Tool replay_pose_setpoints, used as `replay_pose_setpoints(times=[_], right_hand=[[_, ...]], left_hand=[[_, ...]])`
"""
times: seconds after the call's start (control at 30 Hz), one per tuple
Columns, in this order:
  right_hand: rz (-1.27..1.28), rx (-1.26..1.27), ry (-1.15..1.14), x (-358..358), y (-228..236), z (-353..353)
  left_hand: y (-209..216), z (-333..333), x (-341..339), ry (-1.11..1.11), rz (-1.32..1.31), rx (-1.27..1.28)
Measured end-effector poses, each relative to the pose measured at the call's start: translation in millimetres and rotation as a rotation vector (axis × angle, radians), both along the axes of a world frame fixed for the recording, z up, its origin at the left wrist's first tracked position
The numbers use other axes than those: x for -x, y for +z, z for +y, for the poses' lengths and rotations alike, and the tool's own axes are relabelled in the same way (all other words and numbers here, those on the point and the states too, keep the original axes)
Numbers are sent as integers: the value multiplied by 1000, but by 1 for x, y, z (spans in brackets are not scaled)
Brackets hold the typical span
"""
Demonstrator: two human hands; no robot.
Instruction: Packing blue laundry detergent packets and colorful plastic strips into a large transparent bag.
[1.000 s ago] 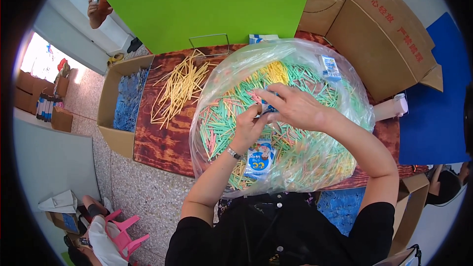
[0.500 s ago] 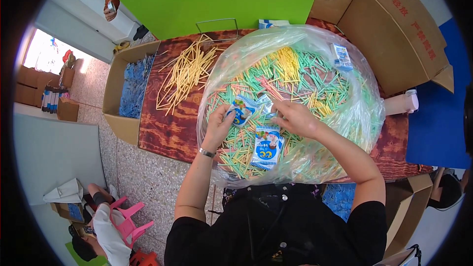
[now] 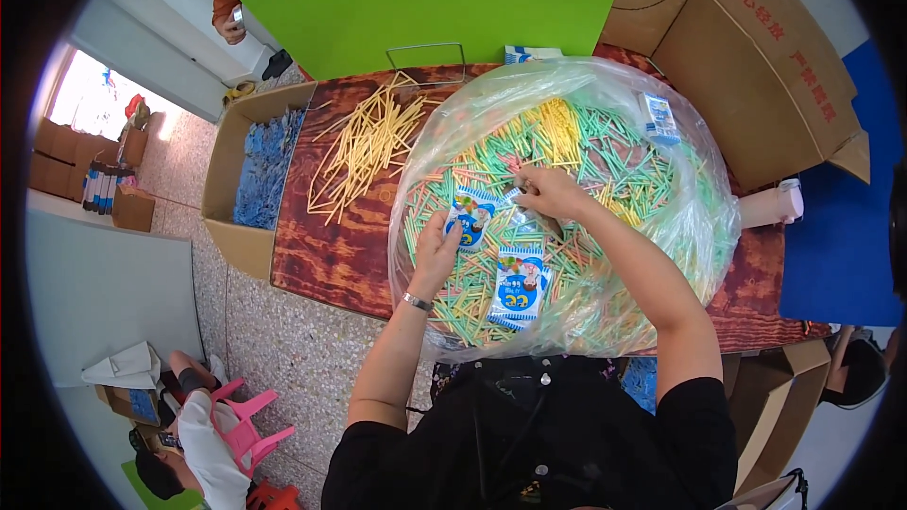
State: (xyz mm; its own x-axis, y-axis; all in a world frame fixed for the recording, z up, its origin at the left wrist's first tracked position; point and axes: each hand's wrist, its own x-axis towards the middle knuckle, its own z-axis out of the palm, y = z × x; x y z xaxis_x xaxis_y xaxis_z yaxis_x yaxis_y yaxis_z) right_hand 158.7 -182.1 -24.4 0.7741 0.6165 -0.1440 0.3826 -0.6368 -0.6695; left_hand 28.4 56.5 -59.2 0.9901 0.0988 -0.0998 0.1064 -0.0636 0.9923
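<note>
My left hand (image 3: 437,251) is closed on a small blue-and-white packet (image 3: 475,215), its printed face turned up. Just right of it, my right hand (image 3: 556,195) reaches down over thin coloured sticks (image 3: 444,295), fingers pinched together; what sits between them is too small to make out. The green, pink and yellow sticks fill a wide clear plastic bag (image 3: 472,99) lying open on the table. Below my hands, similar packets (image 3: 518,281) rest overlapped on the sticks. Another packet (image 3: 659,119) lies at the bag's right side.
Loose pale-yellow sticks (image 3: 364,151) are heaped on the red-brown table (image 3: 312,269). A carton (image 3: 222,170) of blue wrappers stands at the left, with a wire stand (image 3: 425,45) behind the heap. Cardboard (image 3: 756,57) rises at the right, above a pale pink cylinder (image 3: 786,203).
The packet in my left hand has turned more upright and face-on. My right hand has moved slightly up among the sticks. The whole view has shifted a little.
</note>
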Motion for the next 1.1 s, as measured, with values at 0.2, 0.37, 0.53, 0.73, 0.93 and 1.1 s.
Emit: replay_pose_setpoints(times=[0.2,0.37,0.53,0.73,0.93,1.1], right_hand=[[-200,-215,-114,19,57,10],[-379,-78,108,49,68,12],[-214,204,153,77,65,1],[22,216,148,78,43,-9],[-602,-109,142,95,60,-18],[-487,-224,14,91,78,-29]], left_hand=[[9,-5,-1,41,-48,-192],[18,-15,-7,58,-329,-718],[37,-12,0,117,-322,-845],[63,-26,11,178,-510,-880],[75,-46,22,-90,-519,-655],[76,-63,17,-317,-65,-321]])
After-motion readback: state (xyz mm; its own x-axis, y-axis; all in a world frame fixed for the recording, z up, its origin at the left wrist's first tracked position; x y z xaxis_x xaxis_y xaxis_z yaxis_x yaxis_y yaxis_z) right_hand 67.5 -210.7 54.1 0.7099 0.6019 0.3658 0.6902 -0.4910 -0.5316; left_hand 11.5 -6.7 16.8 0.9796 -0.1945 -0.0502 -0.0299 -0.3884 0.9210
